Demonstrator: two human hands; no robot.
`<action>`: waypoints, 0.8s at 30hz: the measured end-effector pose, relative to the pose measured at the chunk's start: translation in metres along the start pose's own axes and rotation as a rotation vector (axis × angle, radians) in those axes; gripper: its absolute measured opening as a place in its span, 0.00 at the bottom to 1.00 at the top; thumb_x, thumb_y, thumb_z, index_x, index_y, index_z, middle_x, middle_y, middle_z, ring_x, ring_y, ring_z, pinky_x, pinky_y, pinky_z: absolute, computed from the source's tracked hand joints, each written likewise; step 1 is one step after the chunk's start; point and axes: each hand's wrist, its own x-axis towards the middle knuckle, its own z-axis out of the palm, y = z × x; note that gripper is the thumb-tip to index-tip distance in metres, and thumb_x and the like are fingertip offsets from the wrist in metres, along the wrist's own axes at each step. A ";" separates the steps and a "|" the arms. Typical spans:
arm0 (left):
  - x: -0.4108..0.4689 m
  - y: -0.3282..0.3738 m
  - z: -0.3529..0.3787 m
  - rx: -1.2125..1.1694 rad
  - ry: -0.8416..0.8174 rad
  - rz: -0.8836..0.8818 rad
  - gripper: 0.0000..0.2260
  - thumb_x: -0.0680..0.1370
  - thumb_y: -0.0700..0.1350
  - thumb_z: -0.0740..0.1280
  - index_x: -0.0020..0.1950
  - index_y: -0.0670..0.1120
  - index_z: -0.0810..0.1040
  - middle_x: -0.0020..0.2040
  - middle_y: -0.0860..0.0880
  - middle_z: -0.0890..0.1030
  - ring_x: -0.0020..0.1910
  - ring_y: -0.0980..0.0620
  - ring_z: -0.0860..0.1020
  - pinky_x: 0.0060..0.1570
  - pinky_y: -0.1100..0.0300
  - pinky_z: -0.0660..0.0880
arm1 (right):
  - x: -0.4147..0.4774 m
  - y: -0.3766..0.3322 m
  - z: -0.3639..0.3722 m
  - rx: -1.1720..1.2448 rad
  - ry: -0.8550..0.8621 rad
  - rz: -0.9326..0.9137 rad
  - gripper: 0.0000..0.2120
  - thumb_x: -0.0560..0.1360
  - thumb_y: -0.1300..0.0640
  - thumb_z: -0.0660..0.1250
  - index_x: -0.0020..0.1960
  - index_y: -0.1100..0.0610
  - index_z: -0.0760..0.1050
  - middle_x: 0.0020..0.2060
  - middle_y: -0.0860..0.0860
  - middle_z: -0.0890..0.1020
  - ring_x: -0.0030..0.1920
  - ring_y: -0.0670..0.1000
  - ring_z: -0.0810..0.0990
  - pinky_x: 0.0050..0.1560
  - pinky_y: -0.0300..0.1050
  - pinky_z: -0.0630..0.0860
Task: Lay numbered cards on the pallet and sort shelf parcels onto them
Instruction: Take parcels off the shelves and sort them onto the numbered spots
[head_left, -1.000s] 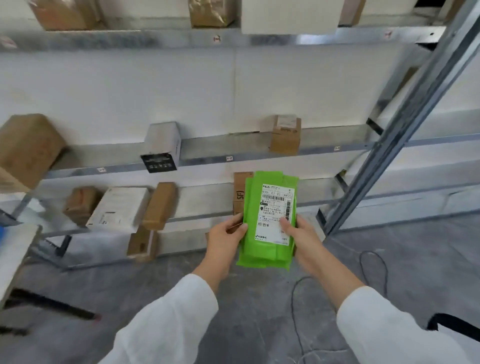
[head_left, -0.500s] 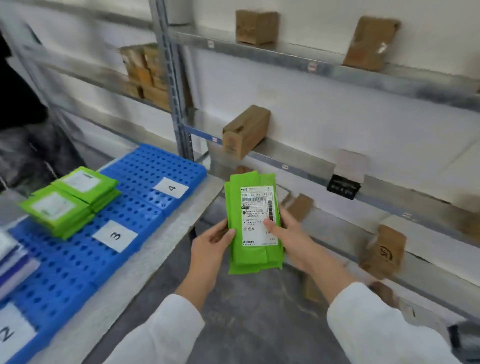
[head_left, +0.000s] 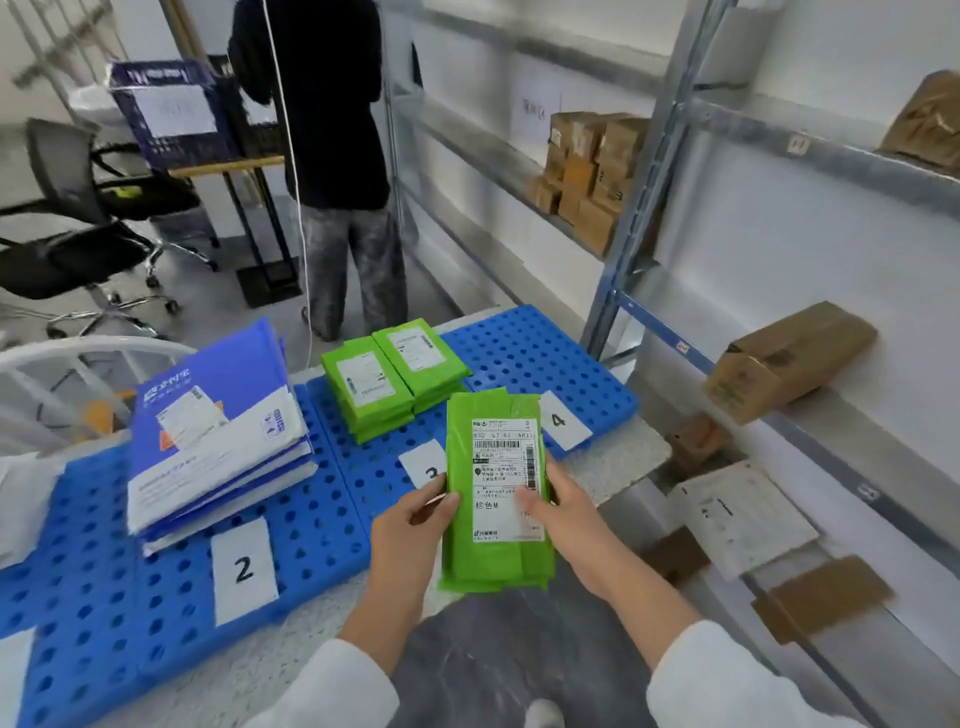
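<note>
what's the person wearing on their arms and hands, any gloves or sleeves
Both arms wear loose white long sleeves. The left sleeve and the right sleeve end partway down the forearms, leaving the wrists uncovered. The left hand and the right hand are bare: no gloves, and no watch or ring shows.

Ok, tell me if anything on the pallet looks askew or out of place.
Only the blue and white mailers behind card 2: the pile is fanned, its edges not lined up. The green parcels behind card 3 sit in two tidy stacks. Nothing looks damaged.
</note>
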 end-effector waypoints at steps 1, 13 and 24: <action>0.008 0.001 0.000 -0.006 0.034 0.001 0.15 0.73 0.44 0.74 0.59 0.50 0.82 0.51 0.55 0.85 0.52 0.55 0.83 0.55 0.56 0.77 | 0.012 -0.003 0.000 -0.021 -0.028 0.002 0.27 0.80 0.57 0.64 0.75 0.43 0.61 0.64 0.41 0.77 0.61 0.43 0.77 0.65 0.47 0.73; 0.090 0.036 0.054 0.023 0.394 0.053 0.09 0.72 0.45 0.75 0.52 0.52 0.81 0.44 0.58 0.84 0.42 0.64 0.82 0.39 0.72 0.77 | 0.157 -0.044 -0.022 -0.138 -0.277 0.018 0.30 0.78 0.52 0.67 0.76 0.45 0.60 0.69 0.46 0.73 0.65 0.49 0.75 0.66 0.53 0.73; 0.184 0.048 0.045 0.141 0.475 0.003 0.14 0.73 0.47 0.74 0.56 0.43 0.81 0.49 0.49 0.84 0.48 0.52 0.82 0.51 0.55 0.80 | 0.276 -0.055 0.008 -0.038 -0.257 0.150 0.35 0.70 0.65 0.75 0.72 0.45 0.68 0.44 0.46 0.84 0.40 0.44 0.85 0.37 0.39 0.81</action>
